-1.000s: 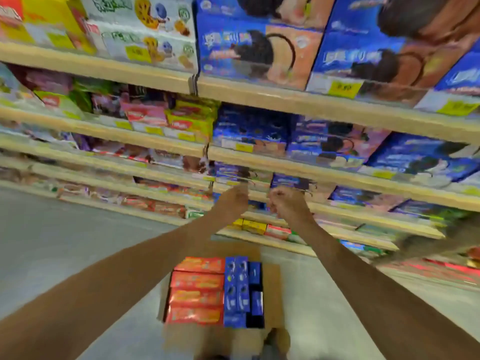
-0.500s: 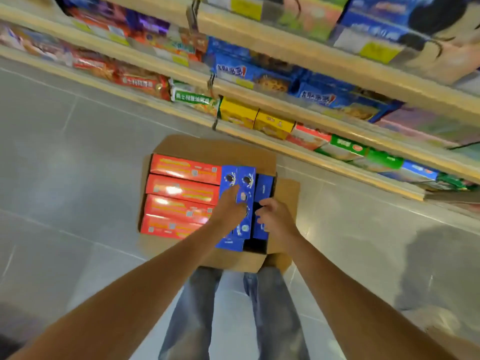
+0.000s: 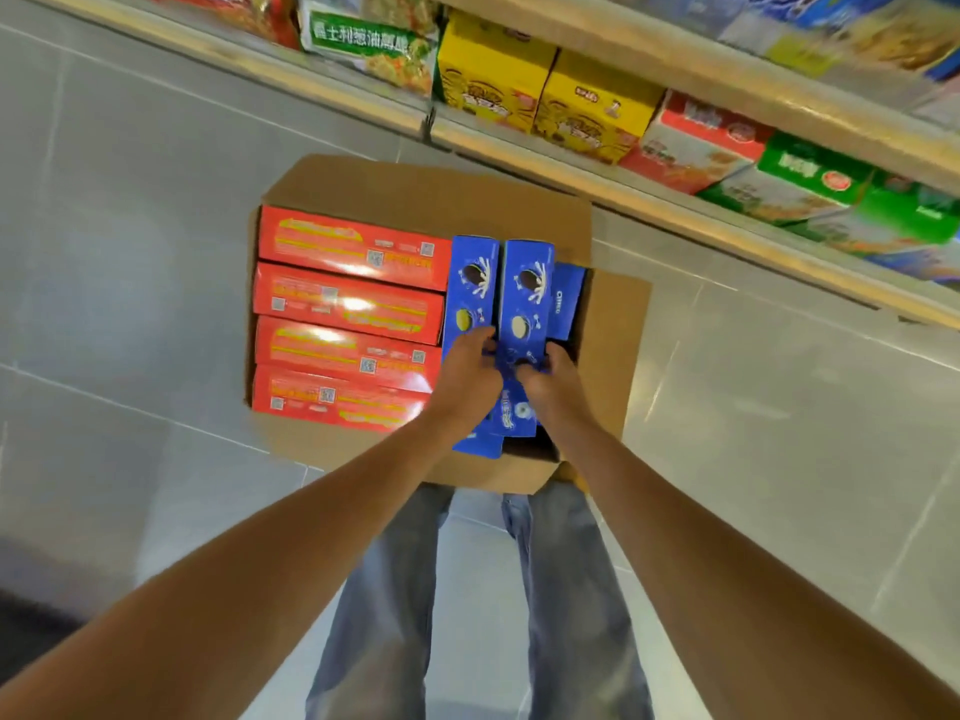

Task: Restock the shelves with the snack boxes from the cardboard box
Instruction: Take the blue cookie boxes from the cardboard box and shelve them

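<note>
An open cardboard box [image 3: 426, 189] sits on the floor below me. Several red snack boxes [image 3: 353, 304] fill its left side and three blue cookie boxes stand on edge at its right. My left hand [image 3: 467, 376] and my right hand [image 3: 545, 379] grip the two sides of the middle blue cookie box [image 3: 524, 304], which sits a little higher than the blue box to its left [image 3: 470, 288]. A third blue box [image 3: 566, 298] stands lower at the right.
The bottom shelf [image 3: 675, 210] runs along the top right with yellow boxes [image 3: 540, 90], a red and white box [image 3: 696, 137] and green boxes [image 3: 831, 194]. Grey tiled floor surrounds the cardboard box. My legs in jeans [image 3: 467, 615] stand just behind it.
Both hands came down from the upper shelves to the cardboard box and closed on the middle blue cookie box. The view tilted down to the floor.
</note>
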The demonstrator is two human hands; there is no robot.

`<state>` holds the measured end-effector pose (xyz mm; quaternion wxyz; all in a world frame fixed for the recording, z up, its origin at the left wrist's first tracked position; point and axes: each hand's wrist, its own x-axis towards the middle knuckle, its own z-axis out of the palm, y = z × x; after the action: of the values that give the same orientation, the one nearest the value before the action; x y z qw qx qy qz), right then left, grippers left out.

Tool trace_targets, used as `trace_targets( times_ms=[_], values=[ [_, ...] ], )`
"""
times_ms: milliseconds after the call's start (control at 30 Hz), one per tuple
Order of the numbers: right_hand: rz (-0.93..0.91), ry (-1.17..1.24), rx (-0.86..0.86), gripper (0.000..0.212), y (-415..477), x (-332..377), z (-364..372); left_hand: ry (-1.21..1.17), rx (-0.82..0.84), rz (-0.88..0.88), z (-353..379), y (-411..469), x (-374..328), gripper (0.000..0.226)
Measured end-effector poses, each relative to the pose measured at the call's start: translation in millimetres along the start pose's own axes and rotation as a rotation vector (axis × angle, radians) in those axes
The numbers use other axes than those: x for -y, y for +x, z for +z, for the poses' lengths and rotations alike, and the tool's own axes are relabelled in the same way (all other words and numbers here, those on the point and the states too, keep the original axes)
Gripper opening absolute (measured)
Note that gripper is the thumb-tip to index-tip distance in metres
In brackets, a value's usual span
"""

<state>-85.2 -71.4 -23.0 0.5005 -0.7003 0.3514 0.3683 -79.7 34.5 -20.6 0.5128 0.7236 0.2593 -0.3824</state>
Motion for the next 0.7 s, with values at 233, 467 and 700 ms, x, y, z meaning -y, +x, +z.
trace_targets(
  times_ms=[233,467,700],
  values=[
    [0.035,-0.084,-0.082,0.055,16.7,-10.5,-18.0,-0.071,0.177,-0.112,5.4,16.3,-8.8,0.052],
    [0.118,-0.142,-0.144,0.047,21.6,-12.4,-40.7,-0.078,0.071,-0.035,-0.7,20.2,-21.6,0.045],
    [0.078,-0.015,-0.222,0.04,-17.9,8.6,-81.9,0.049,0.043,-0.019,-20.6,-4.9,-53.8,0.05]
  ],
)
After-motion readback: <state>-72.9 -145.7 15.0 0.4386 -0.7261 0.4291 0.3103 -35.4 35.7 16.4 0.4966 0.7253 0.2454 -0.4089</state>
